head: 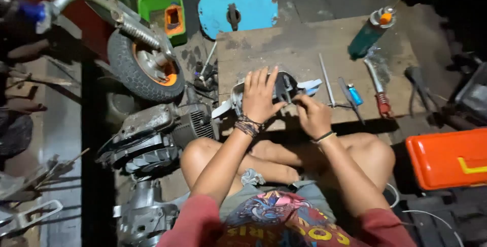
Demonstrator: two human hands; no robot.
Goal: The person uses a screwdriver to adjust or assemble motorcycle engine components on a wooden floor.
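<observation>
I sit cross-legged on the floor in front of a low wooden board (294, 49). My left hand (259, 95) lies flat, fingers together, over a grey metal part (284, 90) with pale plastic edges, pressing it onto the board. My right hand (313, 116) is closed around a thin tool whose tip touches the right side of that part. The tool itself is mostly hidden in my fingers.
A scooter engine (157, 135) and wheel (147, 67) lie at my left. A blue panel (238, 8) and green box (163, 13) lie beyond. On the board lie a teal spray can (371, 33), screwdrivers (351, 97) and a rod (326, 79). An orange toolbox (449, 158) stands at my right.
</observation>
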